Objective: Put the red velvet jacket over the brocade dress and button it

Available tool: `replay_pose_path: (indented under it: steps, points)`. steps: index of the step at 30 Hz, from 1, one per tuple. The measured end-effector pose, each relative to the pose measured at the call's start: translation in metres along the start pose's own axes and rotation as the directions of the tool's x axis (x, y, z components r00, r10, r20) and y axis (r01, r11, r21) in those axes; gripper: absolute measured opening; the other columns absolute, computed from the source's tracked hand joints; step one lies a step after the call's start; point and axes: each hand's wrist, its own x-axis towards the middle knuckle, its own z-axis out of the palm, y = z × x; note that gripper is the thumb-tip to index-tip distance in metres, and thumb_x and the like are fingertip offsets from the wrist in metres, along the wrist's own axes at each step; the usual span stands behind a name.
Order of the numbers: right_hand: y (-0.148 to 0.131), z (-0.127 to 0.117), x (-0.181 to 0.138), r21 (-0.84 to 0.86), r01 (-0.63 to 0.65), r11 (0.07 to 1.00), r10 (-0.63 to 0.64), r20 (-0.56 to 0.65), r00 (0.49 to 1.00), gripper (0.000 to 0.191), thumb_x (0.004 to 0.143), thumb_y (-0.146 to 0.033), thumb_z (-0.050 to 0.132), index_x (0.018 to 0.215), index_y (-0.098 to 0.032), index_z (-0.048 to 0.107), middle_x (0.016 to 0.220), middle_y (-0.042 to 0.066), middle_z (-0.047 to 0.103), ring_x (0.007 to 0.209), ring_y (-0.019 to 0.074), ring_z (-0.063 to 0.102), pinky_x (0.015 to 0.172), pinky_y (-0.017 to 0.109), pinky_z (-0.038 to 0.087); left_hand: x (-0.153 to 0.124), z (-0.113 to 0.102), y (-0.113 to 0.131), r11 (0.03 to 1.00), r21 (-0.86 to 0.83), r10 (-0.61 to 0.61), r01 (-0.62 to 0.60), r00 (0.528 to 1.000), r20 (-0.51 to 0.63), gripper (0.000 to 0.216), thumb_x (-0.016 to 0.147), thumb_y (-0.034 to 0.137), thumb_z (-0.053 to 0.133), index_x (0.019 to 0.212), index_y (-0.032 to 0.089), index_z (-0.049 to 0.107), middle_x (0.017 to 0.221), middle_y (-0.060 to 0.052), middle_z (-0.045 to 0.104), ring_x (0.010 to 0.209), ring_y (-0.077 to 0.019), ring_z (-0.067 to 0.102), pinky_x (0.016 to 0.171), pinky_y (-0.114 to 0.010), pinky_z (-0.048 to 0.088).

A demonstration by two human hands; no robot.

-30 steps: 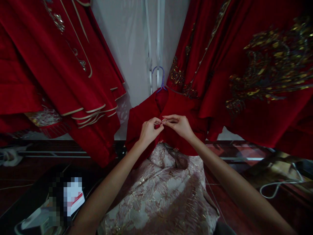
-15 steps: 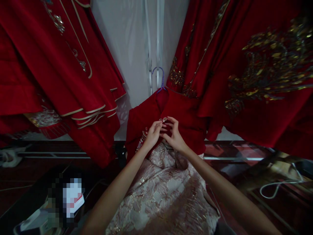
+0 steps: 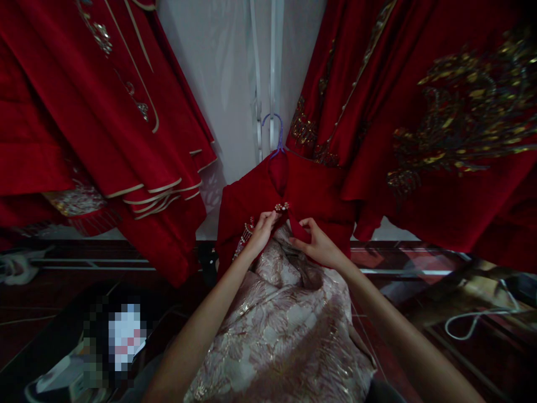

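A red garment (image 3: pixel 323 184) is hanging from a purple hanger (image 3: pixel 280 131) at the centre of the frame, its lower front lying over pale brocade fabric (image 3: pixel 272 330) in the lower centre. The hands are working apart: the right hand (image 3: pixel 318 242) is pinching one front edge right of centre, while the left hand (image 3: pixel 262 230) is touching the opposite edge just below a beaded clasp (image 3: pixel 282 207); whether it is gripping cannot be told. The cloth is looking light and soft, likely to be folding easily and perhaps sliding between fingertips. The clasp and the dangling beadwork (image 3: pixel 244 238) left of centre are probably fragile, so plain cloth edges are offering the safer hold.
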Motion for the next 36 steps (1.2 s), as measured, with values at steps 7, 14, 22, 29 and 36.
replay_pose_path:
  steps: [7, 14, 22, 29, 36]
  points:
    - [-0.035, 0.0, -0.001, 0.506, -0.105, 0.856, 0.092, 0.05, 0.994, 0.048, 0.065, -0.029, 0.072, 0.104, -0.025, 0.044, 0.094, 0.0, 0.056, 0.081, 0.0106, 0.056, 0.074, 0.023, 0.046, -0.006, 0.007, -0.001, 0.993, 0.019, 0.115, -0.113, 0.986, -0.12, 0.033, 0.085, 0.044, 0.043, 0.09, 0.017, 0.061, 0.093, -0.009, 0.066, 0.091, -0.0201, 0.063, 0.085, -0.036, 0.047]
    - [-0.022, 0.012, 0.002, 0.683, -0.203, 0.701, 0.054, 0.234, 0.971, 0.045, 0.06, -0.021, 0.077, 0.098, -0.024, 0.052, 0.081, -0.004, 0.058, 0.072, 0.0073, 0.058, 0.073, 0.022, 0.046, -0.012, -0.038, -0.014, 0.922, 0.348, 0.347, -0.171, 0.764, -0.544, 0.012, 0.077, 0.023, 0.055, 0.087, 0.017, 0.055, 0.089, -0.005, 0.059, 0.081, -0.0129, 0.057, 0.077, -0.028, 0.047]
    - [0.005, 0.05, 0.044, 0.176, -0.037, 0.984, 0.038, 0.002, 0.999, 0.016, 0.067, -0.029, 0.065, 0.076, -0.016, 0.062, 0.067, -0.001, 0.059, 0.06, 0.0099, 0.055, 0.061, 0.023, 0.043, -0.008, -0.053, -0.032, 1.0, -0.014, -0.012, 0.005, 0.857, -0.516, 0.017, 0.075, 0.024, 0.055, 0.089, 0.014, 0.05, 0.077, -0.002, 0.059, 0.066, -0.0098, 0.061, 0.066, -0.025, 0.048]
    - [0.021, 0.057, 0.026, -0.459, -0.031, 0.888, -0.035, -0.136, 0.99, 0.03, 0.069, -0.03, 0.068, 0.092, -0.016, 0.054, 0.075, 0.004, 0.059, 0.063, 0.0151, 0.057, 0.059, 0.025, 0.042, -0.011, -0.059, -0.038, 0.998, 0.043, 0.05, -0.034, 0.889, -0.456, 0.023, 0.07, 0.022, 0.061, 0.089, 0.014, 0.052, 0.073, -0.001, 0.06, 0.066, -0.0095, 0.06, 0.068, -0.025, 0.048]
    - [0.032, 0.057, 0.031, -0.414, 0.053, 0.909, -0.096, -0.083, 0.992, 0.013, 0.074, -0.029, 0.062, 0.076, -0.018, 0.055, 0.071, 0.003, 0.061, 0.062, 0.0133, 0.058, 0.058, 0.023, 0.043, -0.007, -0.062, -0.042, 0.991, 0.092, 0.127, -0.097, 0.9, -0.417, 0.026, 0.063, 0.016, 0.067, 0.085, 0.014, 0.054, 0.076, -0.002, 0.061, 0.072, -0.0101, 0.061, 0.077, -0.028, 0.048]
